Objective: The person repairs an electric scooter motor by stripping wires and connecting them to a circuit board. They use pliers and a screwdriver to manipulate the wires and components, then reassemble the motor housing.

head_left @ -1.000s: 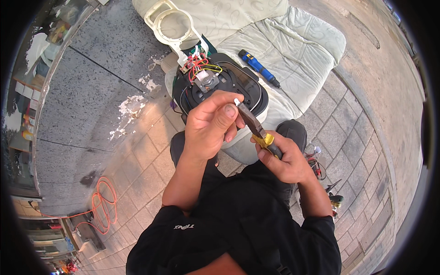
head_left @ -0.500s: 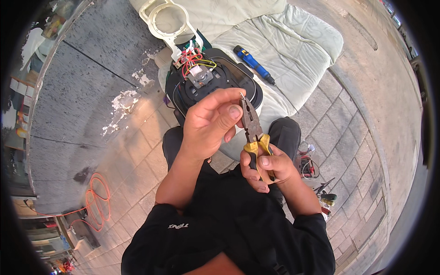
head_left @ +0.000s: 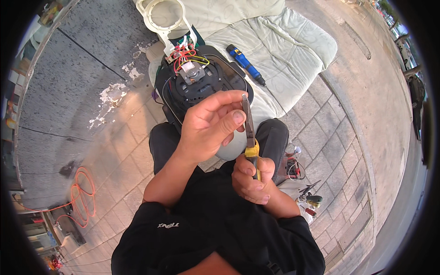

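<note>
My right hand [head_left: 253,181] is closed around the yellow-and-black handles of a pair of combination pliers [head_left: 249,123], jaws pointing away from me and turned edge-on. My left hand [head_left: 213,120] is beside the jaws, thumb and index finger apart, the index fingertip touching the jaw tip. A tiny pale bit shows at that tip, too small to name. Beyond my hands sits an opened black appliance [head_left: 169,94], with a motor [head_left: 191,73] and red, yellow and green wires [head_left: 183,56] exposed. A white ring-shaped frame [head_left: 185,28] is at its far end.
A blue-and-black power screwdriver [head_left: 245,65] lies on the pale quilted cushion [head_left: 298,46] right of the appliance. Several hand tools [head_left: 311,200] and a red-and-black item with leads [head_left: 293,168] are on the paving at my right. An orange cable [head_left: 84,195] coils on the left.
The pliers have rotated in my right hand from showing their flat face to edge-on, and my grip is now more closed. My left fingertip stays at the jaw tip. The view has shifted slightly.
</note>
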### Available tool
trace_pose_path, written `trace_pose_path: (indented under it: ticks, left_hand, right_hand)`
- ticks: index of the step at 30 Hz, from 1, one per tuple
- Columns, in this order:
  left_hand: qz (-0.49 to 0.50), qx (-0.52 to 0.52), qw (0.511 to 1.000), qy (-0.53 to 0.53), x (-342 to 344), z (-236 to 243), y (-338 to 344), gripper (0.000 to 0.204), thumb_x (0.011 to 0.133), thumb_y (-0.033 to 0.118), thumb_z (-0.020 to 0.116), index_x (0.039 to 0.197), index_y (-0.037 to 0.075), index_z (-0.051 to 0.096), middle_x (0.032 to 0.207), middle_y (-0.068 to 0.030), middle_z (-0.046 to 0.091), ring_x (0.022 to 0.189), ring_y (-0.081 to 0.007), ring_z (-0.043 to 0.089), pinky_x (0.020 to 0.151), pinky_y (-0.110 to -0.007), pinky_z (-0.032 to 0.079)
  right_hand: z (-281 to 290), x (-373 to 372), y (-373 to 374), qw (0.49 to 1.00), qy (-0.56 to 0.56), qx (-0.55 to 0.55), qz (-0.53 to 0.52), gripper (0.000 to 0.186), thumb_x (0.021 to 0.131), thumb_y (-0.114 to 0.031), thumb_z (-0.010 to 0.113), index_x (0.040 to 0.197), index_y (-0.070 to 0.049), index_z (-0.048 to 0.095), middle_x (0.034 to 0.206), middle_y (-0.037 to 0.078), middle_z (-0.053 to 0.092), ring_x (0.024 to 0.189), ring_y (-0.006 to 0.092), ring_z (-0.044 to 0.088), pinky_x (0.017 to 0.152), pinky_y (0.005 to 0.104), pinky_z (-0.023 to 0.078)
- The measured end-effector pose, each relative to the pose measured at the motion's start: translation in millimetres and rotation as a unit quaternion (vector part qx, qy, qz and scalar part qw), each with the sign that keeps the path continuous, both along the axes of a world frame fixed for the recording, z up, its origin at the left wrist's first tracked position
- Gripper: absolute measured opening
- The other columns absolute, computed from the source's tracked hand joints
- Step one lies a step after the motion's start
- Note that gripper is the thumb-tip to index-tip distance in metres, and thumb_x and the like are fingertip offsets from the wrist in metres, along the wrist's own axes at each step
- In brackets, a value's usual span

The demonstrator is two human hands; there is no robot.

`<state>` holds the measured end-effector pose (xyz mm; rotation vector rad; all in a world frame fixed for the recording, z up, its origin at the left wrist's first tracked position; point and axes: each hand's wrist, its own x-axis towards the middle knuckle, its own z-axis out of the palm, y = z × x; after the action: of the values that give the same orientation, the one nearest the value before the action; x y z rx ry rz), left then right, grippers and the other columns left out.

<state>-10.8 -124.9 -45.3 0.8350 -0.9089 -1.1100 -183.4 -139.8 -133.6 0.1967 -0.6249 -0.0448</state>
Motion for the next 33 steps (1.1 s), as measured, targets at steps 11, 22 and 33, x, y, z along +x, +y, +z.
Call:
trace_pose_path:
  ticks: [11, 22, 33]
  left_hand:
    - [-0.006, -0.015, 1.0, 0.005, -4.3, -2.1, 1.9, 0.042, 0.101, 0.009, 0.072, 0.14, -0.003, 0.06, 0.106, -0.0099, 0.07, 0.074, -0.0074, 0.059, 0.05, -0.019, 0.041]
    - [-0.021, 0.004, 1.0, 0.022, -5.0, -1.5, 1.7, 0.04, 0.102, 0.008, 0.071, 0.139, -0.002, 0.061, 0.109, -0.0083, 0.07, 0.083, -0.0078, 0.064, 0.052, -0.019, 0.042]
    - [-0.041, -0.004, 0.997, 0.058, 9.4, -11.5, -2.3, 0.036, 0.105, 0.015, 0.07, 0.138, 0.002, 0.062, 0.106, -0.0007, 0.067, 0.086, -0.0039, 0.061, 0.066, -0.019, 0.047]
  right_hand:
    - [-0.2, 0.0, 2.1, 1.0, -0.029, 0.005, 0.009, 0.035, 0.108, -0.031, 0.058, 0.118, 0.003, 0.051, 0.083, 0.014, 0.055, 0.044, 0.0246, 0.058, 0.038, 0.0365, 0.053]
    - [1.2, -2.5, -1.5, 1.0, 0.011, -0.01, -0.006, 0.031, 0.107, -0.029, 0.059, 0.111, 0.001, 0.054, 0.08, 0.014, 0.059, 0.044, 0.0235, 0.06, 0.038, 0.0351, 0.054]
    - [-0.7, -10.0, -22.3, 0.978, 0.159, -0.12, -0.057, 0.033, 0.104, -0.028, 0.062, 0.111, 0.003, 0.057, 0.08, 0.017, 0.059, 0.045, 0.0265, 0.059, 0.04, 0.0373, 0.053]
